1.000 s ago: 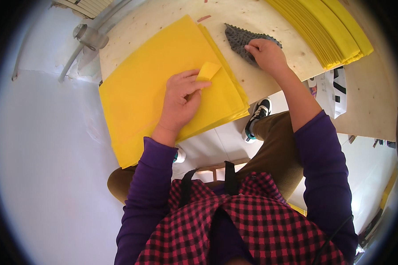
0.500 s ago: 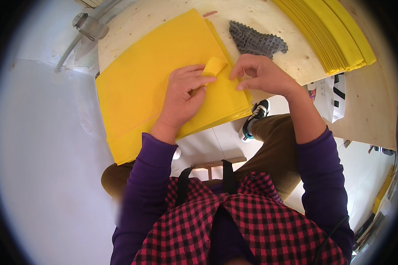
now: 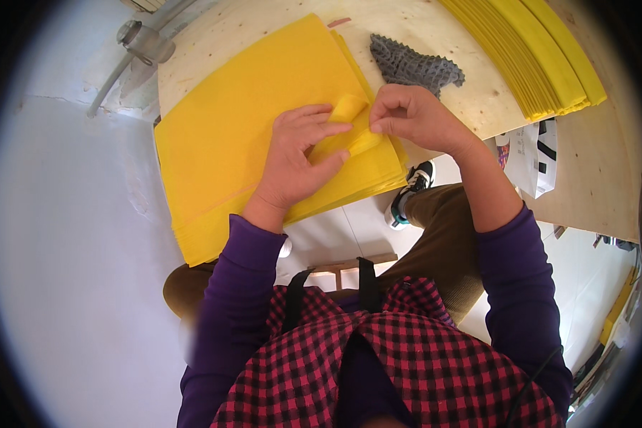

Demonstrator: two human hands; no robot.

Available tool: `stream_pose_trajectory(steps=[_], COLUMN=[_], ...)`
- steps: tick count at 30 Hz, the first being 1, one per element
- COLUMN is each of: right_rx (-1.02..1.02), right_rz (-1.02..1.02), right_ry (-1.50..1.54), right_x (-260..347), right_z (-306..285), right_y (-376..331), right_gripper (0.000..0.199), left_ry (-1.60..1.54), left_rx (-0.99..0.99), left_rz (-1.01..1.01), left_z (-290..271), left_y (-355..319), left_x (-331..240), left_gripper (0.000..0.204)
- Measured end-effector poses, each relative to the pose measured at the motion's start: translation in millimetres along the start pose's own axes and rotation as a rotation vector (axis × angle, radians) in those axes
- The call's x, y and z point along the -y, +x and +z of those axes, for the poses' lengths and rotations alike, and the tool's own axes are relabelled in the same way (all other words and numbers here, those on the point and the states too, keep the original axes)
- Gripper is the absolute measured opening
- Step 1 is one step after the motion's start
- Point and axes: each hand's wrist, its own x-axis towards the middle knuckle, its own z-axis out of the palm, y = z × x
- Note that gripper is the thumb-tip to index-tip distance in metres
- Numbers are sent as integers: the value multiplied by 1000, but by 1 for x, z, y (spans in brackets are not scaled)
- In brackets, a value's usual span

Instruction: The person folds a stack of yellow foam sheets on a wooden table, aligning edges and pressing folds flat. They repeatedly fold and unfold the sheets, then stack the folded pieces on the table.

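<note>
A stack of thin yellow fabric-like sheets (image 3: 242, 121) lies near me on the left of the wooden table. Over it rests my left hand (image 3: 296, 153), fingers stretched out and thumb spread apart, with a curled-up part of the top yellow sheet (image 3: 346, 108) beside the fingertips. My right hand (image 3: 414, 118) is closed in a pinch at the stack's right side, thumb and forefinger meeting at the lifted edge of that top sheet. The sheet's lifted portion spans the gap between both hands.
Beyond my right hand a crumpled grey textured cloth (image 3: 414, 64) lies on the wooden table (image 3: 264, 25). Folded yellow stacks (image 3: 528, 57) sit at the far right. A white printed bag (image 3: 535, 160) hangs below the table's edge. A grey pipe fitting (image 3: 146, 43) is at far left.
My right hand has moved slightly left and pinched the yellow sheet's edge. My left thumb has spread away from the fingers, and more of the top sheet is raised between the hands.
</note>
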Motion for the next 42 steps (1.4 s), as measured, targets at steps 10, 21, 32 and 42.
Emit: stream_pose_trajectory(steps=[10, 21, 32, 42], right_rx=[-23, 19, -27, -22], right_rz=[-8, 52, -10, 1], right_ry=[20, 22, -44, -16], right_x=[9, 13, 11, 11], right_z=[0, -1, -1, -1], right_y=[6, 6, 8, 8], right_gripper=[9, 11, 14, 14], left_ry=[107, 144, 150, 149], left_rx=[-15, -14, -21, -11], left_rz=[65, 67, 68, 56], left_z=[0, 2, 2, 2], left_y=[1, 1, 2, 1], left_x=[-6, -5, -4, -4], left_gripper=[41, 40, 38, 39])
